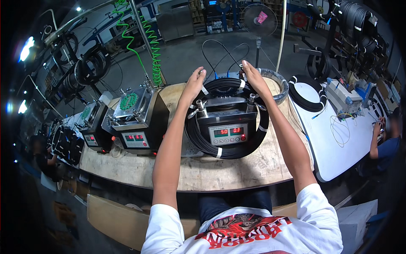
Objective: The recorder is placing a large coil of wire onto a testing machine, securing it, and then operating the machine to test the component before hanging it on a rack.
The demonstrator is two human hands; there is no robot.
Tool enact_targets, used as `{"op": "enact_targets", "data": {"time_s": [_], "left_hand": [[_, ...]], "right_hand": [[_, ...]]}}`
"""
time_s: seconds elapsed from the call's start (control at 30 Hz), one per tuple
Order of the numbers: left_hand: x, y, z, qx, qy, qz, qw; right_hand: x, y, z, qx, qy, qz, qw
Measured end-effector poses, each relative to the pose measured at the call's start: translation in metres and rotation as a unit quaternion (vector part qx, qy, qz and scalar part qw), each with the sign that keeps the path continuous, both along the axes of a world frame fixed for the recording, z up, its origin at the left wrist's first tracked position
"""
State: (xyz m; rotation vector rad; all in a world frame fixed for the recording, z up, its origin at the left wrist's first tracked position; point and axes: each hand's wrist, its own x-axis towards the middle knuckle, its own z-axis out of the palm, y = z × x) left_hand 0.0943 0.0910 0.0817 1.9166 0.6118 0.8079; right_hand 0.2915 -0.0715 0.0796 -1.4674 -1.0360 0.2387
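A coil of black cable (192, 137) with white ties hangs round the front of a black polishing machine (203, 126) with a lit red display. At the coil's upper left, my left hand (194, 86) is raised with its fingers drawn together; what lies at its fingertips is too small to tell. Opposite it, my right hand (255, 80) is closed at the fingertips on a thin black cable end (240, 66). Thin cable loops rise behind the machine, where blue connectors (228, 75) stand at its far side. Metal clamp posts (201, 108) flank the machine's top plate.
Two similar machines with green round pads (129, 101) stand to the left on the wooden table (203, 173). Green coiled hoses (155, 59) hang behind them. On the right, a white table (327, 146) carries another cable coil (296, 99) and a grey device (342, 95). People sit at both sides.
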Motion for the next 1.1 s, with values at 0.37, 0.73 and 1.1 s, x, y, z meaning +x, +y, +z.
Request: {"op": "enact_targets", "data": {"time_s": [0.37,0.73,1.1], "left_hand": [[-0.002,0.000,0.002,0.000,0.008,-0.013,1.000],[0.002,0.000,0.000,-0.006,-0.003,0.006,1.000],[0.000,0.001,0.001,-0.007,0.011,0.005,1.000]], "right_hand": [[-0.001,0.002,0.000,0.029,0.023,0.034,0.999],[0.004,0.002,-0.003,0.003,0.003,0.020,1.000],[-0.003,0.000,0.003,0.009,0.016,0.030,0.999]]}}
